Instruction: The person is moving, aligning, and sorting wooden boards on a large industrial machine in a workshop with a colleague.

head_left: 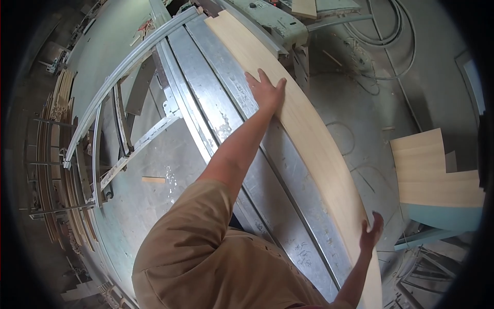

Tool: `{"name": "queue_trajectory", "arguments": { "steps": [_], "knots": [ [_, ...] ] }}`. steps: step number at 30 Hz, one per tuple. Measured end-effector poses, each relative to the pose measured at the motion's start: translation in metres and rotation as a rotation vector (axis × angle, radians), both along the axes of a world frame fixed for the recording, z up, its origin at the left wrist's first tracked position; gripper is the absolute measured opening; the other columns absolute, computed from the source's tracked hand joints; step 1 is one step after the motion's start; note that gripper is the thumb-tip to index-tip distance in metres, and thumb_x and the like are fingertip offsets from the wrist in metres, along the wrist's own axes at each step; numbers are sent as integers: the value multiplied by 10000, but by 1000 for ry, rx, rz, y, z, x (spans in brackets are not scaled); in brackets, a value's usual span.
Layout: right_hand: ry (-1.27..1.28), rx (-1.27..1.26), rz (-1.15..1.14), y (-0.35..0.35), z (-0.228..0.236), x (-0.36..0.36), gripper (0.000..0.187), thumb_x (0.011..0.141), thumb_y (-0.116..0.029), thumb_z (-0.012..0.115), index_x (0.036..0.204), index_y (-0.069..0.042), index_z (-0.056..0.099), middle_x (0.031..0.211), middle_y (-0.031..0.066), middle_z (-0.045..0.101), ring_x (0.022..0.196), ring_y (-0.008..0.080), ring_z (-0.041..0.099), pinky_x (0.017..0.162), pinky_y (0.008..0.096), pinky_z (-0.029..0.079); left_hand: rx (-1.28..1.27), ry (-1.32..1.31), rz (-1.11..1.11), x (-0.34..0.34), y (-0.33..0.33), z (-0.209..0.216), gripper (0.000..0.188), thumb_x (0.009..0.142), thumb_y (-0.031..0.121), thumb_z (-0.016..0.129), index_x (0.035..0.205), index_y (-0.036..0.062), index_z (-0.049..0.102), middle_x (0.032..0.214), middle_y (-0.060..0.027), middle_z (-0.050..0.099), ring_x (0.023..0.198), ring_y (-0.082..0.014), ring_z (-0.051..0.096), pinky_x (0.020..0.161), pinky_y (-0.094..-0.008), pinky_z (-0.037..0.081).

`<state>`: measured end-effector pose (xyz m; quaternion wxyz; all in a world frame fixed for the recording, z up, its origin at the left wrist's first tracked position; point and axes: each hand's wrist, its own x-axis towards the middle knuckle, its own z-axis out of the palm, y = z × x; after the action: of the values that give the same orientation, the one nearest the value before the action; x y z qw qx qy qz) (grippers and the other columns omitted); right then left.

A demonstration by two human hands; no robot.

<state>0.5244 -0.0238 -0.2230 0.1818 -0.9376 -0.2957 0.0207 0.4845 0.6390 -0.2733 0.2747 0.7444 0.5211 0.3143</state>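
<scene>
A long pale wooden board (309, 147) lies lengthwise along the right side of a grooved metal machine table (206, 77). My left hand (267, 91) rests on the board's inner edge toward its far part, fingers spread and the thumb apart. Much nearer to me, my right hand (371, 234) is at the board's outer edge. Its thumb is over the wood and its fingers stretch out past the edge. At the far end the board has a small notch cut in its corner.
Left of the table a metal frame (123, 64) with a curved rail extends outward. Long wood strips (56, 134) are stacked on a rack at far left. A stepped pale panel (422, 170) sits at right. Looped cable (396, 67) and a small wood offcut (153, 179) lie on the floor.
</scene>
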Motion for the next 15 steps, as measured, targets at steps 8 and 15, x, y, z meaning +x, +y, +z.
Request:
{"name": "queue_trajectory", "arguments": {
  "steps": [8, 15],
  "knots": [
    [-16, 204, 425, 392, 23, -65, 629, 859, -209, 854, 1434, -90, 630, 1526, 192, 566, 1481, 413, 480, 1230, 560, 372, -64, 32, -33, 3, -4, 4, 1044, 905, 517, 801, 1669, -18, 331, 1738, -417, 50, 1610, -582, 141, 1318, -574, 198],
    [-170, 34, 422, 537, -15, -34, 726, 871, -268, 855, 1535, -144, 587, 1690, 156, 450, 1564, 420, 403, 1256, 573, 362, -98, -42, -81, -1, 25, -1, 1049, 945, 427, 785, 1702, -26, 217, 1723, -446, 11, 1610, -612, 75, 1317, -614, 168]
  ]
}}
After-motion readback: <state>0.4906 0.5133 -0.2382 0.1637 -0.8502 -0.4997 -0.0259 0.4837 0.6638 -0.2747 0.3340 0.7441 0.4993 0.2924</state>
